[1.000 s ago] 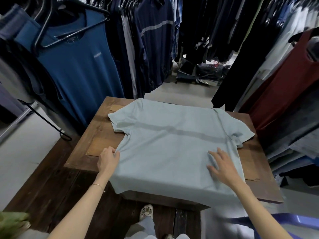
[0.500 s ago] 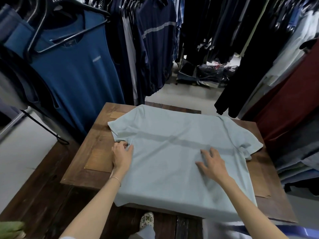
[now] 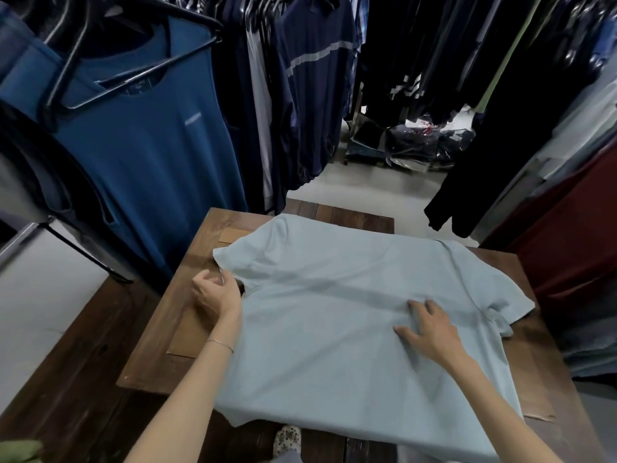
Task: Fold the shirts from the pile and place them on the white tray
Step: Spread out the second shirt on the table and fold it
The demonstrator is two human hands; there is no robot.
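Observation:
A pale blue-grey shirt point(image 3: 337, 315) lies spread flat on a brown wooden table point(image 3: 187, 309), collar to the right, its hem hanging over the near edge. My left hand point(image 3: 217, 294) pinches the edge of the left sleeve near the armpit, fingers curled on the fabric. On the right half of the body my right hand point(image 3: 429, 329) lies with fingers spread, pressing the cloth. No white tray or pile shows in this view.
Racks of hanging clothes crowd the table: a blue T-shirt on a black hanger point(image 3: 143, 135) at left, dark garments point(image 3: 434, 61) behind, a dark red garment point(image 3: 574, 248) at right. Bagged clothes point(image 3: 420, 145) lie on the floor beyond. A green cloth point(image 3: 16, 451) sits at bottom left.
My left hand slid up the shirt's left side from the hem area to the sleeve and now pinches it. My right hand moved up and toward the middle of the shirt.

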